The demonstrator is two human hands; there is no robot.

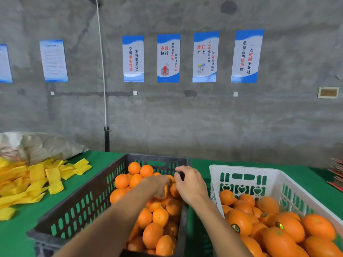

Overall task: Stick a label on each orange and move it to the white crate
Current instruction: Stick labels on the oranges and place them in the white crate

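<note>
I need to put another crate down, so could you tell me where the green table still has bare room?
Bare green table cloth shows between the yellow foam nets and the dark plastic crate, and behind the white plastic crate toward the grey wall. The left side is crowded with nets; the gap between the crates is narrow, filled by the right hand and its forearm.

Soft, even, rather dim light with no hard shadows; faint shade lies inside the dark crate (78, 206). Wide-angle bending curves the posters (205, 56) above it and stretches the corners. The hands (189, 184) are slightly motion-blurred, and small glare glints on labels in the white crate (246, 170) to its right
</note>
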